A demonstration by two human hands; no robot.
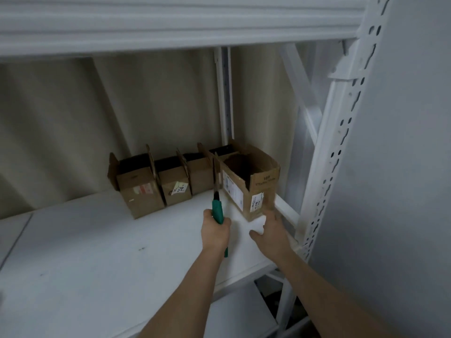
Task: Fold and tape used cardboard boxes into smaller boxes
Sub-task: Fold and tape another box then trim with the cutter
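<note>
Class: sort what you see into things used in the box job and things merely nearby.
Job:
open box
green-handled cutter, gripped by left hand
right hand, at the box's near corner

Nearby:
three boxes in a row
white shelf
rack upright

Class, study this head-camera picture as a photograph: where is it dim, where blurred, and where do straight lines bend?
Head view: dim, flat light, with shade deepest behind the row of boxes; the right hand is smeared by motion against the nearest box, while the left hand gripping the green-handled tool is sharper; the wide lens bows the upright post.
</note>
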